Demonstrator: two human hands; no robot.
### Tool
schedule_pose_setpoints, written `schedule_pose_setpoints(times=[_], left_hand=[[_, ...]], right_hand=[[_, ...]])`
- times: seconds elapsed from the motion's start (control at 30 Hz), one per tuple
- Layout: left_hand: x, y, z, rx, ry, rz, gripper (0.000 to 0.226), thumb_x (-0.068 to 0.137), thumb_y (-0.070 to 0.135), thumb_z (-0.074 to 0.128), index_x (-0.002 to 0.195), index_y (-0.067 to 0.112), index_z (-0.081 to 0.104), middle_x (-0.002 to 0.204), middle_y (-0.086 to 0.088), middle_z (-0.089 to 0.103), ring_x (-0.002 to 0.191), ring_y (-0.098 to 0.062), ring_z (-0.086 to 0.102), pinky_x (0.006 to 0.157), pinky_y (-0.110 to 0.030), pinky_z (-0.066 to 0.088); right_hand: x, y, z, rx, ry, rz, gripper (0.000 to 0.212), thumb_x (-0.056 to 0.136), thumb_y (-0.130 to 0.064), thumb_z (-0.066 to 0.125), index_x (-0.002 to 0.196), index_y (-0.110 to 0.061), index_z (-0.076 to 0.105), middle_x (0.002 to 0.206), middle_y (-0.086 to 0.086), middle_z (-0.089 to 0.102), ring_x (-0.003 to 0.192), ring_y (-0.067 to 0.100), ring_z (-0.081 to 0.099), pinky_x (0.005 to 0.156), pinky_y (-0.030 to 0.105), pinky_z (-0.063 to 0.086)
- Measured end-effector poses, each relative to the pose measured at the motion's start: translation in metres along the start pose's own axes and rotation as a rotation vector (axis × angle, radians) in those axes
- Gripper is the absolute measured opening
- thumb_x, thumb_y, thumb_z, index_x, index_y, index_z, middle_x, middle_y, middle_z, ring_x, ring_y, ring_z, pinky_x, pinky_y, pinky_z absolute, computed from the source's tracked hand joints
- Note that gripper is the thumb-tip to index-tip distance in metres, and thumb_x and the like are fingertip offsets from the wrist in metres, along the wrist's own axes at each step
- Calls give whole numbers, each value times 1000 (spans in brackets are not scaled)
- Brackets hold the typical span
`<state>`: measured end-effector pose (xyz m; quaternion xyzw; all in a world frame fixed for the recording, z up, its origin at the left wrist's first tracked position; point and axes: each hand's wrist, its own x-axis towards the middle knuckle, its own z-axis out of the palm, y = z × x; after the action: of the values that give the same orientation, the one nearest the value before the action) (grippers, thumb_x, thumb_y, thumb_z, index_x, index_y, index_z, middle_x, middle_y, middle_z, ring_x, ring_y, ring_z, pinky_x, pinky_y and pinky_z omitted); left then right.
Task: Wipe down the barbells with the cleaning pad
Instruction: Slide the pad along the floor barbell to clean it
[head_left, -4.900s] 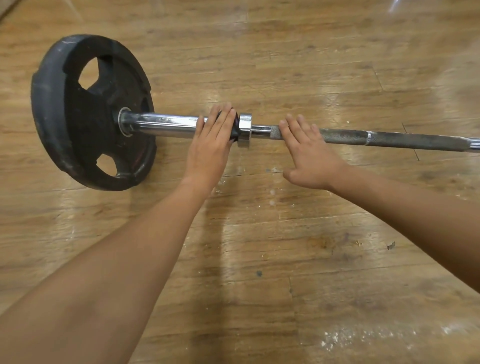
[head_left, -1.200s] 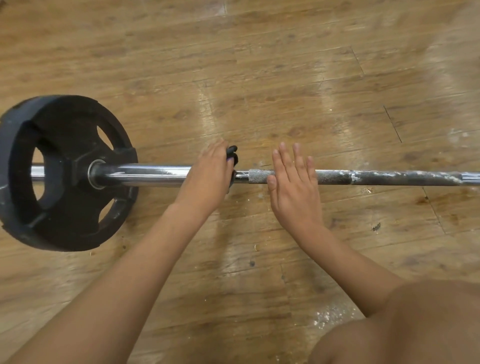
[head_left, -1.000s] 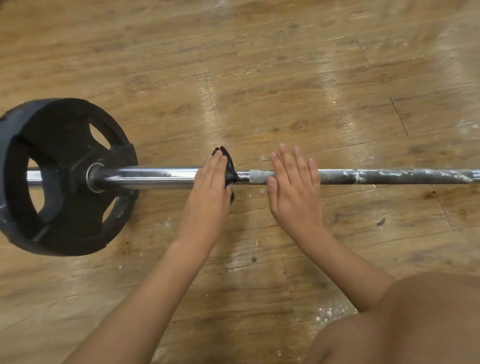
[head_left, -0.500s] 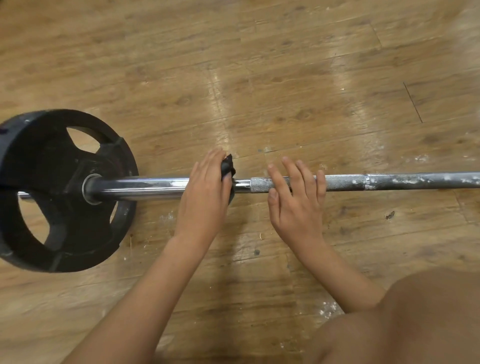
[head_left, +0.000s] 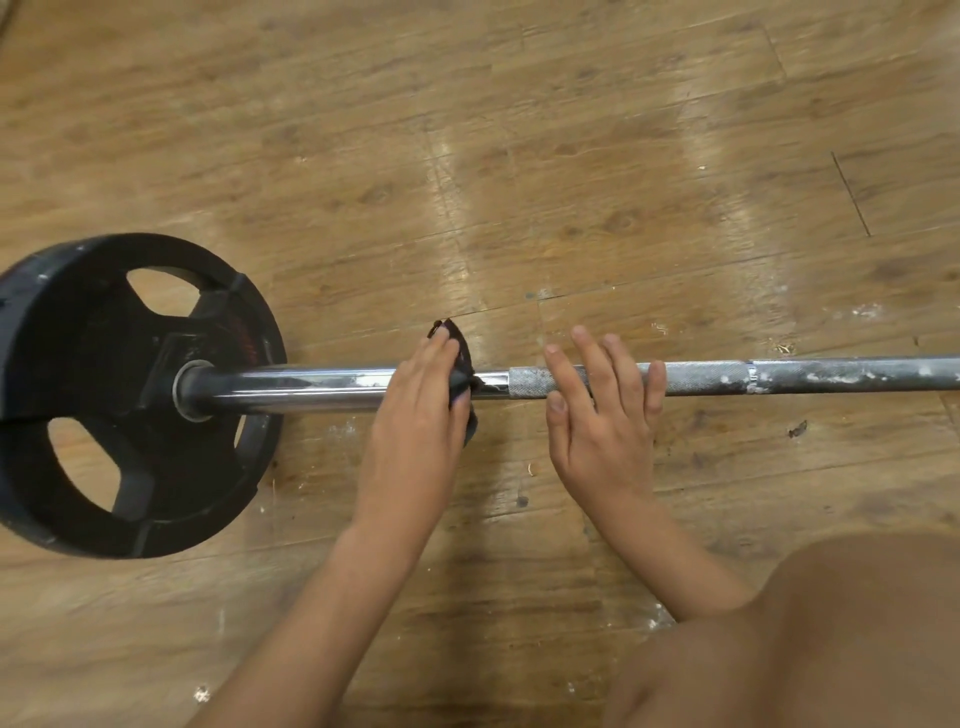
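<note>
The barbell (head_left: 322, 387) lies flat on a wooden floor (head_left: 571, 182), and its black weight plate (head_left: 78, 353) stands on edge at one end of it. On the bar, well away from the plate along the chrome sleeve, the left hand (head_left: 415, 415) lies across the metal with its fingers extended and close together, pressing the dark cleaning pad (head_left: 462, 358) against the bar. The pad sits where the thick sleeve steps down to the thinner shaft, and its edges stick out past the fingertips and below the little finger. The thumb is hidden, so I cannot tell whether it hooks under the bar. Farther from the plate, just past the pad, the right hand (head_left: 602, 431) rests on the knurled shaft with straight, slightly spread fingers laid over it, holding nothing. Beyond that hand, away from the plate, the shaft is grey and flecked with white patches. A bare knee (head_left: 831, 623) shows on the near side of the bar, well apart from the plate, and white specks dot the floor beneath the bar.
</note>
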<state>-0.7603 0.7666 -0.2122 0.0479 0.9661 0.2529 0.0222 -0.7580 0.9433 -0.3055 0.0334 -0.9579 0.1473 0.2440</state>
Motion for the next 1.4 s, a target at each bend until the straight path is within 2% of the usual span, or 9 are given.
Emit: schedule_pose_setpoints(times=[0.1,0.27,0.37,0.5,0.67,0.83,1.03,1.2,1.4], left_hand=[[-4,-4,-3,35,-36,34,51,102,18,48,152,8,43,157,-5,45,145,-17,38,115,-24,28],[53,3,-23,187,-329,-65,25,106,24,45,120,10,60,116,-13,66,99,-39,60,72,-37,33],[27,3,-20,41,-188,-90,28,107,24,45,129,14,59,110,-1,63,107,-30,60,75,-29,30],[-13,4,-5,51,-52,-23,44,104,15,53,147,9,49,147,-4,54,138,-21,46,111,-24,31],[30,0,-8,70,-210,-84,19,106,22,44,114,19,61,95,-6,62,97,-36,61,70,-29,25],[-49,-9,11,128,-51,81,66,94,11,57,155,3,34,163,-12,34,153,-24,26,124,-31,16],[-25,-12,19,133,30,120,54,97,20,55,149,7,46,159,-9,43,151,-23,30,124,-46,14],[-54,-20,30,175,66,167,75,90,10,67,157,7,31,165,-11,30,155,-27,21,126,-45,15],[-7,-9,26,13,124,73,55,105,29,40,156,8,37,163,-5,36,155,-11,14,127,-29,0]], right_hand=[[-5,0,1,5,8,-8,43,110,-33,35,146,-22,55,155,4,47,146,26,37,124,48,3],[-11,3,3,12,29,-35,43,110,-32,34,149,-21,49,157,4,45,148,26,33,125,46,0],[-15,4,2,10,41,-42,43,110,-31,36,151,-22,46,157,4,44,149,27,32,125,46,-1],[-21,4,2,16,59,-53,42,110,-30,38,150,-22,45,156,4,45,148,28,31,124,47,-2],[-29,1,1,53,57,-32,41,110,-28,38,150,-23,43,157,3,42,150,26,27,124,47,-4],[-34,1,-1,57,59,-45,40,110,-28,38,149,-22,45,156,3,41,149,28,29,124,46,-5],[-36,1,1,52,71,-47,40,109,-28,39,148,-22,46,156,3,42,147,30,31,124,46,-6],[-31,1,-2,56,50,-33,39,109,-28,38,146,-22,49,154,4,46,147,29,32,124,46,-5],[-22,2,-2,42,17,-16,40,110,-29,37,147,-21,50,154,4,47,148,28,32,124,47,-2]])
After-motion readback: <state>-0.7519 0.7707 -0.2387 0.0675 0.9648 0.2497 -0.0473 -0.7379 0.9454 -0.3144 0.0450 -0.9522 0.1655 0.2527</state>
